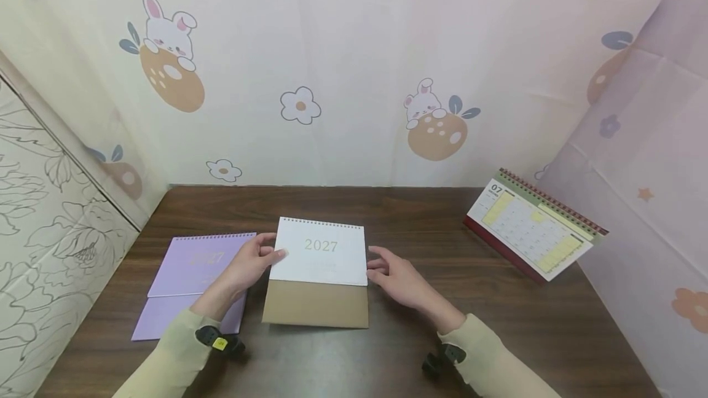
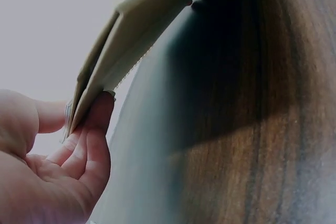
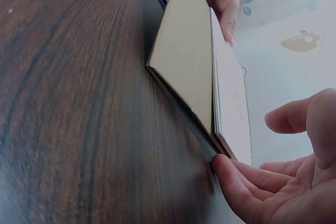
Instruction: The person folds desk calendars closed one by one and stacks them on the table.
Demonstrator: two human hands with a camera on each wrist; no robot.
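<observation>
The left hand (image 1: 245,268) pinches the white 2027 calendar (image 1: 319,269), spiral binding (image 1: 322,223) toward the desk's (image 1: 415,207) far edge; the right hand (image 1: 399,278), thumb apart, touches opposite.

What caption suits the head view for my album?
Left hand pinching a white 2027 desk calendar, right hand at its edge; purple calendar at left, 07-page calendar at right.

Tabletop (image 1: 415,217) dark wood-grain, smooth with soft sheen; white calendar (image 1: 318,268) smooth paper over matt tan card base (image 1: 315,304); printed backdrop (image 1: 354,146) creased matt cloth.
</observation>
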